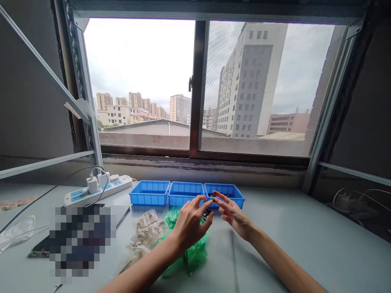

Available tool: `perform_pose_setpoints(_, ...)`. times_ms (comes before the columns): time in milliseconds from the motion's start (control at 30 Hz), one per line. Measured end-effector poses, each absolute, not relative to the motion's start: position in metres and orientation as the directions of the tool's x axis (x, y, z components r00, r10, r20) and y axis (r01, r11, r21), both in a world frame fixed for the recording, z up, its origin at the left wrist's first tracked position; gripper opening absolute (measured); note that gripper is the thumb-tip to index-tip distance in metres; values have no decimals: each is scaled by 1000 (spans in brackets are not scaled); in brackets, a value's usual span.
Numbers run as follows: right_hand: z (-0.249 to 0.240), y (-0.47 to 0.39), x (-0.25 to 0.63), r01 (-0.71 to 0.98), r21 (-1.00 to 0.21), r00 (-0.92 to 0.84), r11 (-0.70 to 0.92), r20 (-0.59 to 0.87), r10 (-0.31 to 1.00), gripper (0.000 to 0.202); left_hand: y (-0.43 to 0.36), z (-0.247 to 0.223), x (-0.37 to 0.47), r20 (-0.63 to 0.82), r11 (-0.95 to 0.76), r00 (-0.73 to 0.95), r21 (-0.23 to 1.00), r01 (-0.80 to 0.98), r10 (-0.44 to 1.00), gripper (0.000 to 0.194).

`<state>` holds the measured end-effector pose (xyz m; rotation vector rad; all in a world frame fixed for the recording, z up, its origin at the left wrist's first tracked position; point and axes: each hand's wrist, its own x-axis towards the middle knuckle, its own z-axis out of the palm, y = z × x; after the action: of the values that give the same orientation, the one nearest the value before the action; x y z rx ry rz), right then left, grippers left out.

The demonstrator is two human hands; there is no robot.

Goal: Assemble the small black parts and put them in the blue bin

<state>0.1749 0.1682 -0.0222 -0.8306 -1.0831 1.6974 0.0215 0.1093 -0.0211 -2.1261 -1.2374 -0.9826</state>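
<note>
My right hand (233,217) is raised in front of the right-hand blue bin, with a small dark piece (214,200) at its fingertips, too small to name. My left hand (192,216) comes in from the other side. Its index fingertip reaches that piece, while its thumb stands apart below. Beneath my left hand lies a heap of green plastic bags (197,256), partly hidden by the wrist, with some dark parts beside the fingers. Left of it is a pile of clear plastic bags (149,228). Dark small parts lie in the right blue bin (238,195).
Two more blue bins, the middle one (186,199) and the left one (149,198), stand in the row. A white power strip (99,190) with plugs and cables is at the back left. A blurred-out dark object (85,238) lies nearer. Behind the grey table (281,219) is a window.
</note>
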Motion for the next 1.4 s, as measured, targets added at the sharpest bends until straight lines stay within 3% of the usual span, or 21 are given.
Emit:
perform_pose_setpoints(233, -21, 167, 176, -323, -921, -378, -218, -85, 922, 49, 110, -23, 21, 712, -476, 366, -51, 878, 600, 34)
perform_pose_setpoints(433, -20, 162, 173, -321, -922, -419, -219, -69, 906, 61, 110, -21, 23, 684, -487, 355, 0, 873, 637, 38)
perform_pose_setpoints(700, -25, 164, 170, -248, -947, -448, -205, -75, 891, 65, 110, -23, 23, 670, -484, 313, 79, 871, 673, 19)
perform_pose_setpoints(900, -27, 167, 173, -238, -954, -431, -182, -64, 900, 63, 110, -22, 23, 676, -469, 308, 63, 881, 669, 27)
perform_pose_setpoints(1400, -24, 163, 172, -189, -968, -499, -166, -51, 865, 56, 111, -19, 20, 672, -431, 288, 51, 901, 682, 16)
